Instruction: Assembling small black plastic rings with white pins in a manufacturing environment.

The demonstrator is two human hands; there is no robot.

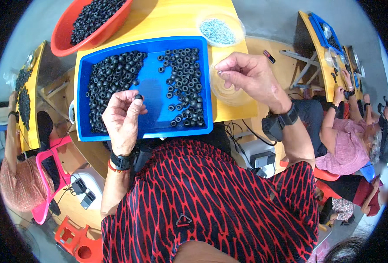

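One blue tray [159, 135] lies on a yellow table [172, 19], holding two groups of black rings, too many to count: a dense heap [115, 72] at its left, a looser spread [187, 72] at its right. Over the tray's left half, the left hand [123, 116] pinches one black ring [138, 97] between thumb and fingers, hiding part of the heap. Right of the tray, the right hand [251, 76] has thumb and fingertips together on what seems one tiny piece [220, 72], too small to identify, partly blocking one clear dish [222, 94]. Beyond the tray stand one red basin [63, 49] of rings and one clear tub [242, 33] of pale-blue bits.
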